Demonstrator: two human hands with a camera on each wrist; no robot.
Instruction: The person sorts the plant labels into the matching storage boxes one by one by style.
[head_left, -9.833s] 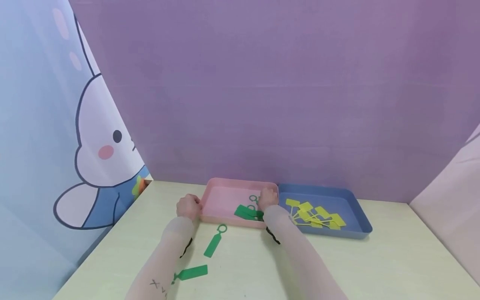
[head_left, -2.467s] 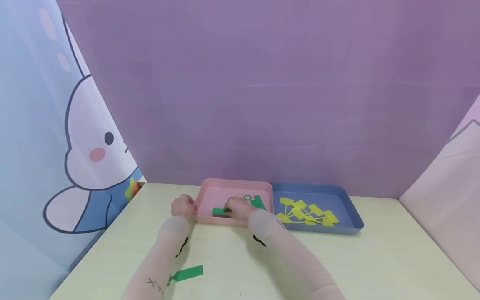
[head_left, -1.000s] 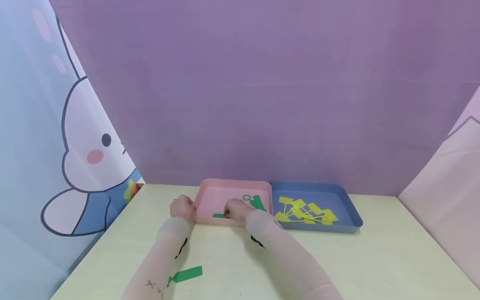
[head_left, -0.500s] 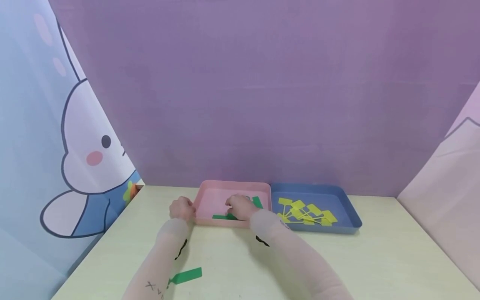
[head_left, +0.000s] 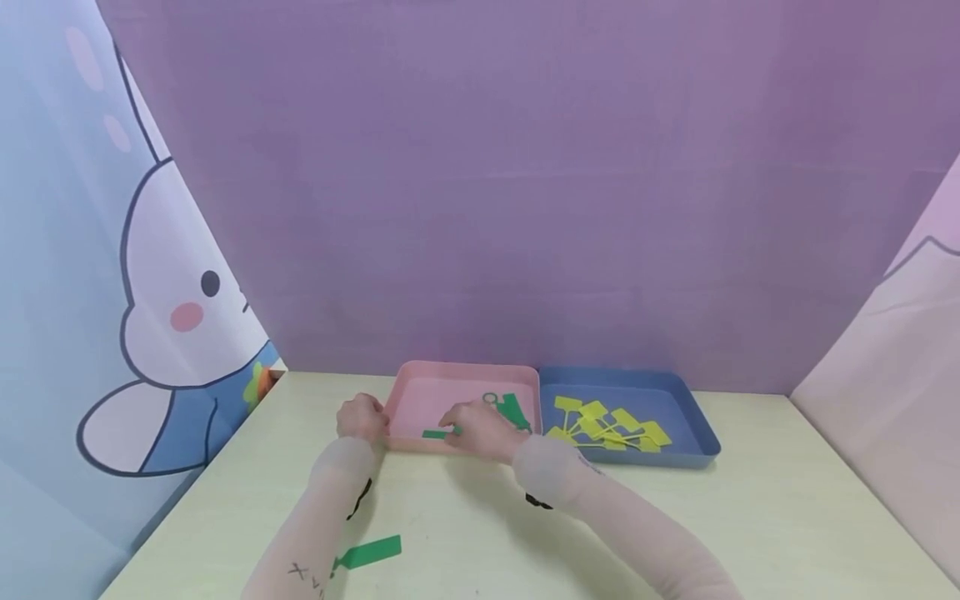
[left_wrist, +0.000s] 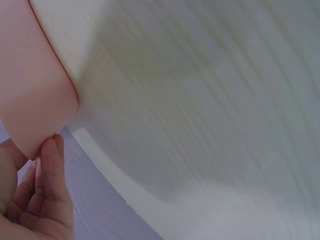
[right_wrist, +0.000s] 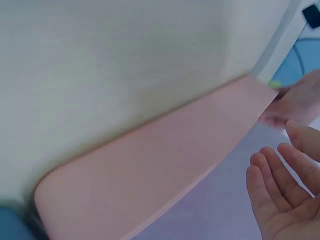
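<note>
My left hand (head_left: 363,417) pinches the front left corner of the pink tray (head_left: 442,392); in the left wrist view, thumb and fingers close on the tray's rim (left_wrist: 30,152). My right hand (head_left: 482,429) is over the tray's front edge. In the right wrist view the right hand (right_wrist: 285,195) has loosely bent, spread fingers and nothing in them. A green tag (head_left: 432,434) lies in the tray by its fingertips, partly hidden. More green tags (head_left: 513,410), one with a ring end, lie at the tray's right side.
Against the pink tray's right side stands a blue tray (head_left: 615,380) holding several yellow tags (head_left: 596,423). One green tag (head_left: 372,552) lies on the table beside my left forearm. A purple curtain (head_left: 487,208) rises behind the trays.
A green tag that lay on the table before the pink tray is gone from there. My right hand has let go of a green tag in the tray and drawn back slightly toward the front.
</note>
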